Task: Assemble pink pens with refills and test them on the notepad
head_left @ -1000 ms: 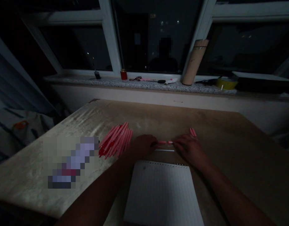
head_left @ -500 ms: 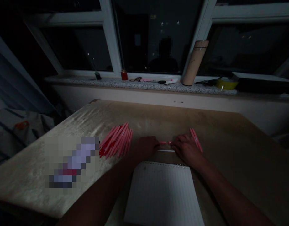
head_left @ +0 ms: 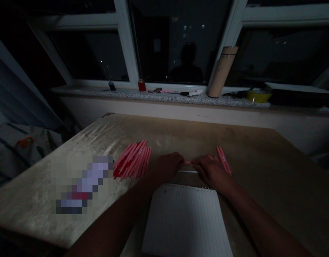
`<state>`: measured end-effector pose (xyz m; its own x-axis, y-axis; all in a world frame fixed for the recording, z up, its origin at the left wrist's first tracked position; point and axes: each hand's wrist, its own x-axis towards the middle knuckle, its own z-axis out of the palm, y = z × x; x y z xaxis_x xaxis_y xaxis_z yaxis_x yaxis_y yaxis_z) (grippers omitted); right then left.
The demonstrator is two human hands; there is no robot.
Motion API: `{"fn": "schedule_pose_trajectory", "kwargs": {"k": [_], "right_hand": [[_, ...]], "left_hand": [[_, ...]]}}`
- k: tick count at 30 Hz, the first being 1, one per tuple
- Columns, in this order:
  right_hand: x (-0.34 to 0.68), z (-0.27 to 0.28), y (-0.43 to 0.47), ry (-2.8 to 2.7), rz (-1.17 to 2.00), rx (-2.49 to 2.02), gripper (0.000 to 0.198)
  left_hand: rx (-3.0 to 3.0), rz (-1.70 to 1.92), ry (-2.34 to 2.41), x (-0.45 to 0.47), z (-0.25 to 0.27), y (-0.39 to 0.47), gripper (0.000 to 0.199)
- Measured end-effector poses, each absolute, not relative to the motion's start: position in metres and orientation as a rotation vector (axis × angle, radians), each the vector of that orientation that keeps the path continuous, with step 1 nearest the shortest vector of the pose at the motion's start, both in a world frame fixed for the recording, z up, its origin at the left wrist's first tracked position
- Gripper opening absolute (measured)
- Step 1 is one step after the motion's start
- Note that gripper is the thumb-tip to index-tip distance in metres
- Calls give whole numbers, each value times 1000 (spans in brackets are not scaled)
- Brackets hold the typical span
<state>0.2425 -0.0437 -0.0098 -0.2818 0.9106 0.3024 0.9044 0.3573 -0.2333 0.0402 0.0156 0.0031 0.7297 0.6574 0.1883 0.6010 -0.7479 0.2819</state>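
Observation:
Above the notepad, my left hand (head_left: pixel 171 164) is closed around one end of a pink pen (head_left: pixel 187 162), whose short bare stretch shows between the hands. My right hand (head_left: pixel 208 167) pinches at the pen's other end; its fingertips cover that part, so I cannot tell whether the pen is in one piece. Just below the fingers a thin white stick (head_left: pixel 188 171), like a pen refill, lies on the table. A pair of pink pens (head_left: pixel 223 160) lies beside my right hand. Left of my left hand is a heap of several pink pens (head_left: pixel 135 160) with some red parts among them.
A lined spiral notepad (head_left: pixel 187 221) lies between my forearms on the table (head_left: pixel 250 150). A blurred-out object (head_left: pixel 86 182) is at the left. Along the windowsill (head_left: pixel 121 93) stand a small red jar (head_left: pixel 141 85), a tall tan cylinder (head_left: pixel 222 71) and a yellow tape roll (head_left: pixel 258 96).
My hands have drawn slightly closer together, and less pink shows between them. The right fingertips have shifted a little left. The pens and notepad lie as before.

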Motion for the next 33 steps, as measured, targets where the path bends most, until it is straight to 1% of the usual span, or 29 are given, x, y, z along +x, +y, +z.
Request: {"fn": "schedule_pose_trajectory", "kwargs": {"k": [7,16,22,28,33], "right_hand": [[239,-6,-47,-2231,51,-1548,18],[239,-7,-48,-2199,38,-1488,15],[240,-4,-50,-2191,87,-1461,16],[241,-6,-50,-2122,113,-1431,15],[240,-6,-50,-2072,145,-1420,13]], "left_hand": [[2690,408,966,41,1,16,26],[2657,476,903,41,-1,16,33],[2637,473,889,40,1,16,30],[2628,562,857,40,-5,17,32],[2637,587,817,39,-7,18,28]]}}
